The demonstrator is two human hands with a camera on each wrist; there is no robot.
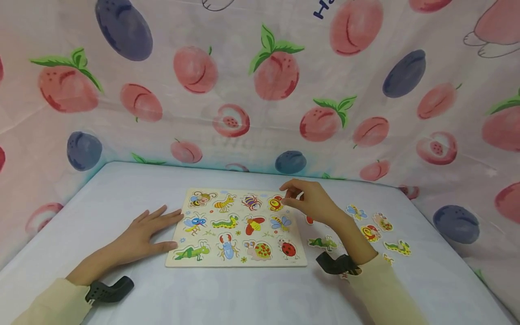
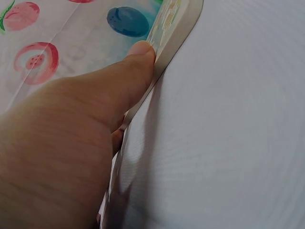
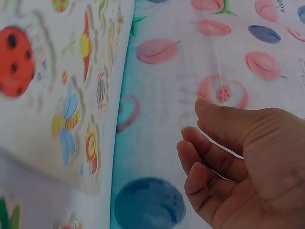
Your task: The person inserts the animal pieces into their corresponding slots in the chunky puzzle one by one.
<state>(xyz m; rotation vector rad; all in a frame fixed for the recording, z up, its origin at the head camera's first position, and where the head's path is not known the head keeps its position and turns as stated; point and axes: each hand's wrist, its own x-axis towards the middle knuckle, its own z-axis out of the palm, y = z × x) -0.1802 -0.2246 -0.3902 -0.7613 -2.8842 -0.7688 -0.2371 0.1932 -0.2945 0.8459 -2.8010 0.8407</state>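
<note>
A wooden insect puzzle board (image 1: 219,263) lies flat on the white table, its pictures outlined by cut edges. My left hand (image 1: 136,237) rests at its left edge with fingers spread; in the left wrist view the thumb (image 2: 138,59) touches the board's side. Over the board's upper right corner hovers my right hand (image 1: 314,201), near the red-and-yellow butterfly picture (image 1: 276,203). The right wrist view shows its fingers (image 3: 205,152) loosely bent, thumb apart, nothing between them.
Right of the board lie several loose pieces: a grasshopper (image 1: 322,243), a blue-winged insect (image 1: 356,212), a snail (image 1: 383,222), a butterfly (image 1: 370,233) and a caterpillar (image 1: 398,247). The right forearm partly covers others. A fruit-printed cloth (image 1: 243,90) hangs behind the table.
</note>
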